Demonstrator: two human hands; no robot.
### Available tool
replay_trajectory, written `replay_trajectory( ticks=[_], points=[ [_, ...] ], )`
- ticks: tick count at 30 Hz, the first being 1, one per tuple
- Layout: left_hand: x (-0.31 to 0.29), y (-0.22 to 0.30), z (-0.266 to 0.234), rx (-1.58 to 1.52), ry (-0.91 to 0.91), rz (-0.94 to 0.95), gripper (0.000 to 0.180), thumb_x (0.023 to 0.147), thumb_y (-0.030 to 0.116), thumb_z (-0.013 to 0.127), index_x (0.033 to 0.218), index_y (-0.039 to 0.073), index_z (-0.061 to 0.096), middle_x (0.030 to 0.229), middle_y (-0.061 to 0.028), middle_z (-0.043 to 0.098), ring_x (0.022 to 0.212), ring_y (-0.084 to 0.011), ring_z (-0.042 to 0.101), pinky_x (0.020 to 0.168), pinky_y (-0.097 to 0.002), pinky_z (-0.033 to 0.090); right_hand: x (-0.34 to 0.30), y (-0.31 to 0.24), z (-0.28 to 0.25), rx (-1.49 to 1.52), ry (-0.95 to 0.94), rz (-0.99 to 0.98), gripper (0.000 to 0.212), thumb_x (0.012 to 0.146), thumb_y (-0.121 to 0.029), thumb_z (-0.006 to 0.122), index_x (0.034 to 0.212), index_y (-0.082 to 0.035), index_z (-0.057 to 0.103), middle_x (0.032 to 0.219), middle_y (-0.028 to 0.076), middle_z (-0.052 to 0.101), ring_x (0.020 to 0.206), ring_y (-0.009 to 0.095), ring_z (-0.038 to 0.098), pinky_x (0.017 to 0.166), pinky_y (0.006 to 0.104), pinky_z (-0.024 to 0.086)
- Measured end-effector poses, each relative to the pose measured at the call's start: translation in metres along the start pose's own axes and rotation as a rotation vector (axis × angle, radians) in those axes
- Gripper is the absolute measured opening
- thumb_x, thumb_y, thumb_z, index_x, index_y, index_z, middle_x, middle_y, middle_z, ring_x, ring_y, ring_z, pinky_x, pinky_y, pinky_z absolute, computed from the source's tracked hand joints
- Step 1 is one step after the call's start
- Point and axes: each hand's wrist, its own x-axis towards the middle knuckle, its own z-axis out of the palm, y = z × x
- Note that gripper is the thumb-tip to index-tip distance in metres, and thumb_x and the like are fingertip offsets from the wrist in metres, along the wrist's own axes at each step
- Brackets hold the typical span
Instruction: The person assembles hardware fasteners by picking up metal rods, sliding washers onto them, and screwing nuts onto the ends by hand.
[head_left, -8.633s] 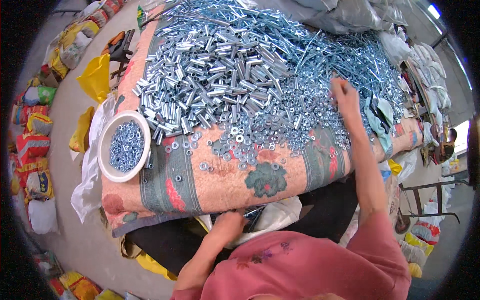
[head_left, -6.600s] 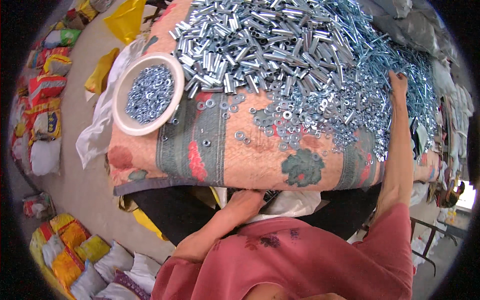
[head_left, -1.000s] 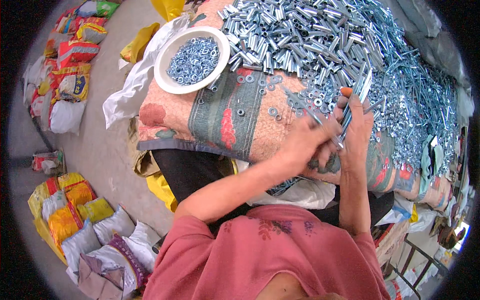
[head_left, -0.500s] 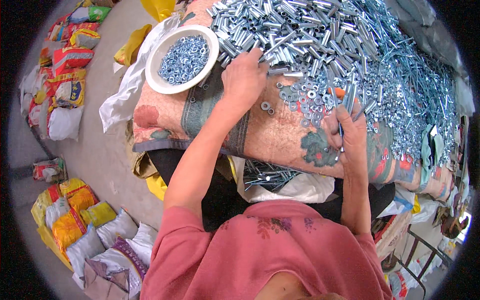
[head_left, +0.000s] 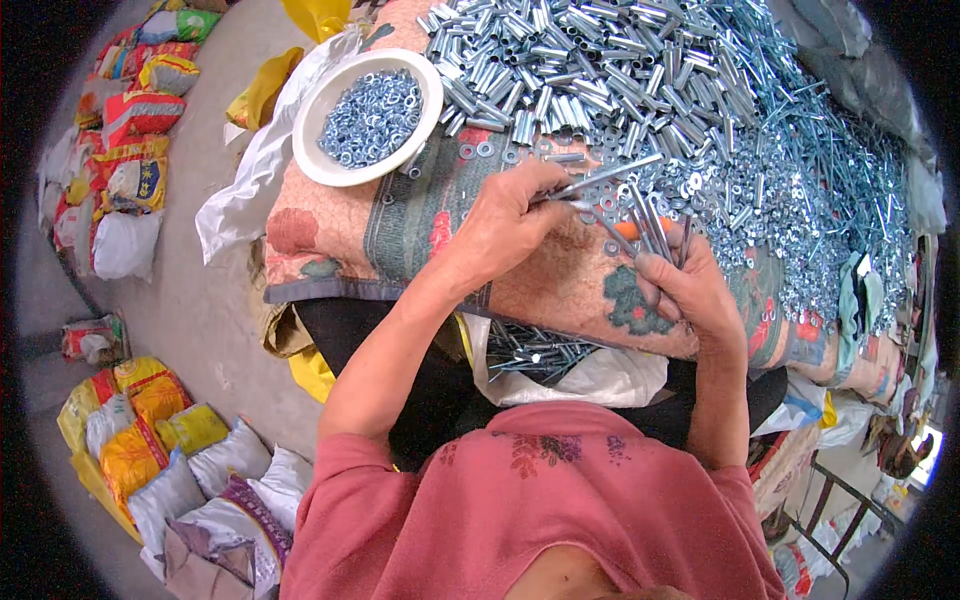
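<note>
My left hand [head_left: 510, 220] is closed in a pinch on a slender silvery metal rod [head_left: 615, 175] that points up to the right, with other metal ends beside it. Close by, my right hand [head_left: 695, 285] grips a bunch of metal rods [head_left: 650, 222], fanned upward. Something orange [head_left: 628, 230] shows among these rods; its kind is unclear. The tips of the two hands' metal pieces come close together; whether they touch, I cannot tell. Flat washers [head_left: 485, 150] lie on the patterned quilt [head_left: 540, 275] beyond my left hand.
A white bowl [head_left: 303, 145] of small metal rings [head_left: 370, 118] stands at the left. Short metal tubes [head_left: 590, 60] are heaped at the back, long thin rods [head_left: 850, 140] to the right. An open white sack [head_left: 620, 380] sits at my lap. Filled bags [head_left: 150, 440] line the floor.
My left hand has moved from the edge of the tube heap, right and nearer, toward my right hand. The bunch in my right hand has tilted to the left.
</note>
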Motion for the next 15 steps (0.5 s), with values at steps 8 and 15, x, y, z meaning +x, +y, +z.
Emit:
replay_trajectory(
  ticks=[8,15],
  points=[
    [-0.007,0.012,0.027,-0.604,-0.065,-0.261,0.012,0.072,0.012,0.067,0.079,0.005,0.060,0.066,0.0014,0.055,0.057,-0.0054,0.047,0.048,-0.0207,0.035,0.010,-0.002,-0.006,0.012,-0.042,0.026,0.024,0.083,-0.022,0.058,0.099,-0.004,0.058,0.059,-0.004,0.051,0.042,0.001,0.038,0.036,0.0174,0.026],
    [-0.011,0.027,0.058,-1.175,-0.060,-0.543,0.019,0.080,0.021,0.066,0.088,0.010,0.054,0.062,0.0063,0.048,0.043,-0.0008,0.035,0.035,-0.0157,0.023,0.028,-0.002,0.007,0.199,0.432,-0.181,0.023,0.088,-0.026,0.051,0.091,-0.004,0.058,0.064,-0.003,0.049,0.045,0.003,0.042,0.037,0.0178,0.030]
  ],
)
